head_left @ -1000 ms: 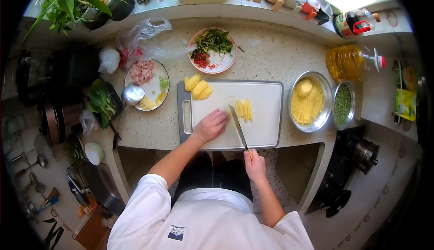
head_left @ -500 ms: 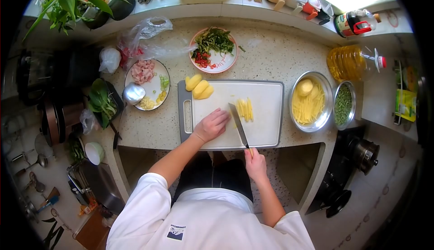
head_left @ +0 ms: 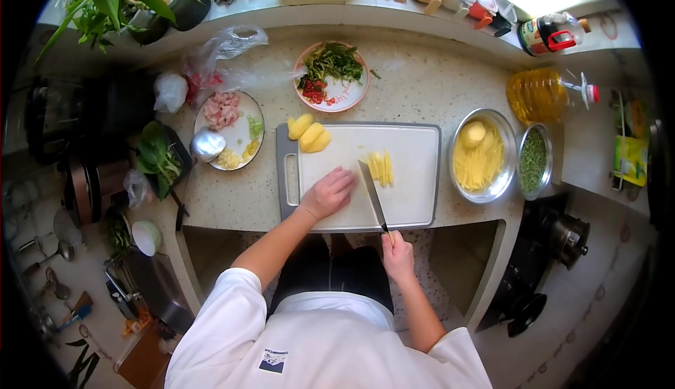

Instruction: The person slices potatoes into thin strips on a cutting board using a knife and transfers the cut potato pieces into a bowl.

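My right hand (head_left: pixel 399 254) grips a kitchen knife (head_left: pixel 375 196) by its handle, at the near edge of the cutting board (head_left: pixel 415 203). The blade slants up and to the left over the board. Left of the blade, my left hand (head_left: pixel 330 192) rests on the board with its fingers bent and pressed together; whatever lies beneath them is hidden. Just right of the blade tip lie yellow potato strips (head_left: pixel 383 168). Peeled potato pieces (head_left: pixel 309 134) sit at the board's far left corner.
A steel bowl (head_left: pixel 510 178) of potato shreds and a bowl of chopped greens (head_left: pixel 534 163) stand at the right, with an oil bottle (head_left: pixel 538 97) behind. Left is a plate of diced meat (head_left: pixel 222 110) with a spoon (head_left: pixel 208 144). Beyond the board sits a plate (head_left: pixel 348 99) of greens and chilies.
The knife blade has shifted very slightly to the right, towards the potato strips. My left hand stays in about the same place.
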Demonstrator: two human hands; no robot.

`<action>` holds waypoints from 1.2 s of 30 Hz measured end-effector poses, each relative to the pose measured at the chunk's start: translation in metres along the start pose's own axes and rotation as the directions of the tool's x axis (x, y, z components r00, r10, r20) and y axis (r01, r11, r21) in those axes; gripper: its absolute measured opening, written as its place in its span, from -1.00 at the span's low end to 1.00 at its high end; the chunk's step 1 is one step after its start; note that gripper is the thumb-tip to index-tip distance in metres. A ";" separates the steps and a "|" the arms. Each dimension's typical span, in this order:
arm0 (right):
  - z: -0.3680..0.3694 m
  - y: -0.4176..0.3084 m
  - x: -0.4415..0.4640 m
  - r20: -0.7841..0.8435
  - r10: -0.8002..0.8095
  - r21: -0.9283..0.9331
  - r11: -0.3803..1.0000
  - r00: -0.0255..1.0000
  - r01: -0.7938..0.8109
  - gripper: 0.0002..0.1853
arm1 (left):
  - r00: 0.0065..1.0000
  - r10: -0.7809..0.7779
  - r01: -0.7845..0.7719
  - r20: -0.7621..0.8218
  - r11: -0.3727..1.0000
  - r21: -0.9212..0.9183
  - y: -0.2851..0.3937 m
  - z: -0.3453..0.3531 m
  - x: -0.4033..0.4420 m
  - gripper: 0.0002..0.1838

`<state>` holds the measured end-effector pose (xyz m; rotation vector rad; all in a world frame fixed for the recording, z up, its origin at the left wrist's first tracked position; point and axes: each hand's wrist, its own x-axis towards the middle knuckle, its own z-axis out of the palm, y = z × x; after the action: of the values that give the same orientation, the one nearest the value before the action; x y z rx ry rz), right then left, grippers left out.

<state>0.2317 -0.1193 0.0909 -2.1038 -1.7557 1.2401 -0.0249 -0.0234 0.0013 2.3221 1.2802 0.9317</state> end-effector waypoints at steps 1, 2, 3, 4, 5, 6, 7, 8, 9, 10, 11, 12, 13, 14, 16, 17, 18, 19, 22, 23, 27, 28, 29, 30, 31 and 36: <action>0.000 0.000 -0.001 0.004 -0.002 0.005 1.000 1.000 0.001 -0.62 | 1.000 -0.004 0.004 0.002 1.000 -0.001 0.001 -0.001 0.000 -0.53; 0.000 -0.001 -0.001 0.008 -0.001 0.007 1.000 1.000 0.001 -0.62 | 1.000 -0.006 0.006 0.004 1.000 -0.004 0.001 -0.001 0.001 -0.53; -0.001 -0.001 -0.002 0.011 0.001 0.010 1.000 1.000 -0.002 -0.62 | 1.000 -0.005 0.005 0.001 1.000 -0.001 0.002 0.000 0.001 -0.53; -0.001 -0.002 -0.002 0.014 0.003 0.013 1.000 1.000 -0.003 -0.62 | 1.000 -0.003 0.003 -0.002 1.000 0.002 0.001 0.001 0.000 -0.53; 0.000 -0.001 -0.003 0.014 0.001 0.009 1.000 1.000 -0.001 -0.62 | 1.000 -0.001 0.001 -0.005 1.000 0.006 0.000 0.002 -0.001 -0.53; 0.000 -0.001 -0.003 0.014 -0.002 0.005 1.000 1.000 0.002 -0.62 | 1.000 -0.003 0.003 -0.003 1.000 0.005 0.000 0.003 -0.001 -0.53; 0.000 -0.001 -0.003 0.015 -0.006 0.000 1.000 1.000 0.006 -0.62 | 1.000 -0.005 0.005 -0.001 1.000 0.005 0.000 0.003 -0.001 -0.53; 0.000 -0.002 -0.003 0.015 -0.005 0.002 1.000 1.000 0.005 -0.62 | 1.000 -0.008 0.007 0.001 1.000 0.005 0.000 0.004 -0.001 -0.53; 0.000 -0.003 -0.003 0.015 -0.004 0.004 1.000 1.000 0.004 -0.62 | 1.000 -0.005 0.005 0.002 1.000 0.006 0.000 0.003 -0.001 -0.53; -0.001 -0.004 -0.003 0.016 -0.003 0.007 1.000 1.000 0.003 -0.62 | 1.000 -0.002 0.002 0.003 1.000 0.007 0.000 0.002 0.000 -0.53; -0.001 -0.004 -0.003 0.019 -0.002 0.004 1.000 1.000 0.002 -0.62 | 1.000 0.000 0.000 0.003 1.000 0.008 0.001 0.001 0.001 -0.53; -0.001 -0.004 -0.003 0.023 -0.001 0.002 1.000 1.000 0.001 -0.63 | 1.000 0.002 -0.002 0.004 1.000 0.009 0.000 0.001 0.001 -0.53; -0.001 -0.004 -0.002 0.026 0.000 -0.001 1.000 1.000 0.000 -0.63 | 1.000 0.004 -0.004 0.005 1.000 0.011 0.000 0.001 0.001 -0.53; 0.000 -0.004 -0.002 0.024 0.000 0.002 1.000 1.000 0.000 -0.63 | 1.000 0.005 -0.005 0.006 1.000 0.012 0.000 0.001 0.001 -0.53; 0.000 -0.004 -0.002 0.020 -0.001 0.007 1.000 1.000 0.001 -0.63 | 1.000 0.010 -0.010 0.007 1.000 0.018 0.001 0.000 0.001 -0.53; 0.000 -0.004 -0.002 0.023 -0.004 0.009 1.000 1.000 0.004 -0.63 | 1.000 0.012 -0.012 0.007 1.000 0.021 0.001 0.000 0.002 -0.54; 0.000 -0.004 -0.002 0.025 -0.008 0.011 1.000 1.000 0.007 -0.64 | 1.000 0.011 -0.011 0.007 1.000 0.023 0.001 0.000 0.002 -0.54; -0.001 -0.004 -0.002 0.027 -0.011 0.014 1.000 1.000 0.011 -0.64 | 1.000 0.010 -0.010 0.008 1.000 0.024 0.001 0.000 0.002 -0.54; 0.000 -0.006 -0.003 0.025 -0.003 -0.013 1.000 1.000 0.003 -0.64 | 1.000 0.003 -0.003 0.012 1.000 0.012 0.000 0.001 0.000 -0.54; 0.000 -0.007 -0.003 0.020 0.000 -0.031 1.000 1.000 0.000 -0.64 | 1.000 0.000 0.000 0.013 1.000 0.004 0.000 0.001 0.000 -0.54; 0.001 -0.017 -0.003 0.007 0.038 -0.125 0.991 0.999 -0.037 -0.61 | 1.000 0.015 -0.015 0.010 1.000 0.018 -0.001 0.001 0.000 -0.55; 0.001 -0.020 -0.002 0.004 0.054 -0.157 0.986 0.999 -0.053 -0.60 | 1.000 0.015 -0.015 0.011 1.000 0.021 -0.001 0.001 0.000 -0.55; 0.002 -0.024 0.000 0.001 0.059 -0.172 0.983 0.998 -0.058 -0.60 | 1.000 0.016 -0.016 0.011 1.000 0.025 -0.001 0.001 0.000 -0.55; 0.003 -0.029 0.002 -0.003 0.062 -0.187 0.980 0.998 -0.062 -0.59 | 1.000 0.008 -0.008 0.013 1.000 0.020 0.000 0.001 0.000 -0.55; 0.002 -0.031 0.003 -0.009 0.067 -0.203 0.977 0.998 -0.068 -0.59 | 1.000 0.001 -0.001 0.015 1.000 0.015 0.001 0.001 0.000 -0.54; 0.011 -0.011 0.017 -0.037 0.047 -0.032 0.998 0.998 -0.048 -0.56 | 1.000 -0.016 0.016 0.026 1.000 0.003 0.000 0.001 0.000 -0.55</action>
<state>0.2158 -0.1047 0.0818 -2.1840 -1.7321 1.1846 -0.0243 -0.0235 0.0011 2.3148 1.2888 0.8923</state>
